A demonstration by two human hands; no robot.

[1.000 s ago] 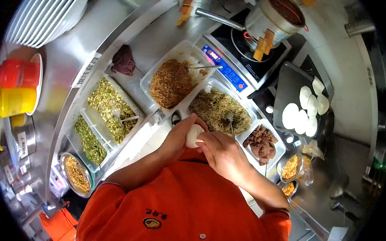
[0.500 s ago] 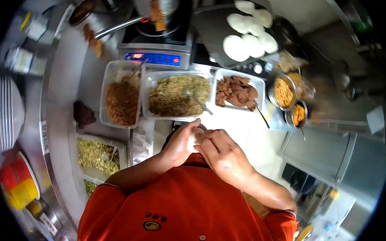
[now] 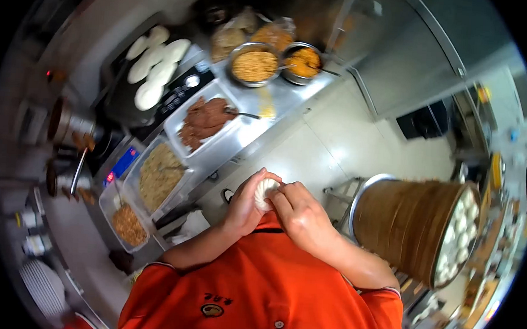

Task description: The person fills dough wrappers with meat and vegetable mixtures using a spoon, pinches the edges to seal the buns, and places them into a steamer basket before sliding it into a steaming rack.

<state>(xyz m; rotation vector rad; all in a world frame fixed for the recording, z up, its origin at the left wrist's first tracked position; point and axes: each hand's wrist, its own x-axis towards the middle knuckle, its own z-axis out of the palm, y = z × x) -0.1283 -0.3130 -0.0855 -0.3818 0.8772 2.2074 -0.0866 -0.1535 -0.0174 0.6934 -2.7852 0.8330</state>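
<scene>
A white pleated bun is held in front of my chest. My left hand is closed around its outer side, cupping it. At the bun's top, my right hand pinches the dough with thumb and fingertips, its other fingers curled. The pleats fan around the pinched spot. Whatever lies inside the bun is hidden. Nearest on the counter is a white tub of reddish-brown paste with a spoon in it.
Tubs of greenish filling and brown mince line the counter. Beyond are metal bowls of yellow shreds and orange filling, and a griddle with white dough pieces. A tall bamboo steamer holding buns stands at my right.
My view has swung right, so the counter now lies to the left and the steamer has come into sight. Both hands stay on the bun, whose pleats now show.
</scene>
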